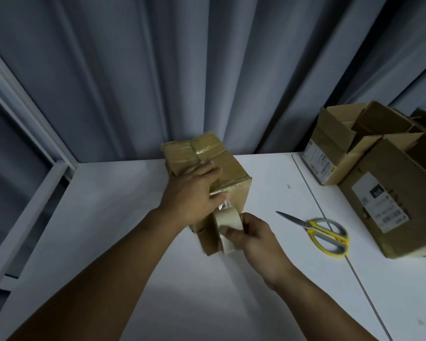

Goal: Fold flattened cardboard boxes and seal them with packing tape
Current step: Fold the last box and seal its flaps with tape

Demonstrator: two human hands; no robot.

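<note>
Labelled box (389, 193) runs past the right edge.

White tabletop (123, 217) with 1 thin seam (306, 180) running diagonally down its right half. Yellow-and-grey scissors (306, 223) lie flat, closed, across that seam, blades pointing left. Grey pleated curtain (182, 70) hangs behind the far edge. Pale frame rail (31, 217) along the left side. A few dark scuffs near the seam.

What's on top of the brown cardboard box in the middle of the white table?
The left hand presses flat on the brown cardboard box, over shiny tape strips crossing its closed flaps. The hand covers the top's near part, so the seam there is hidden.
</note>
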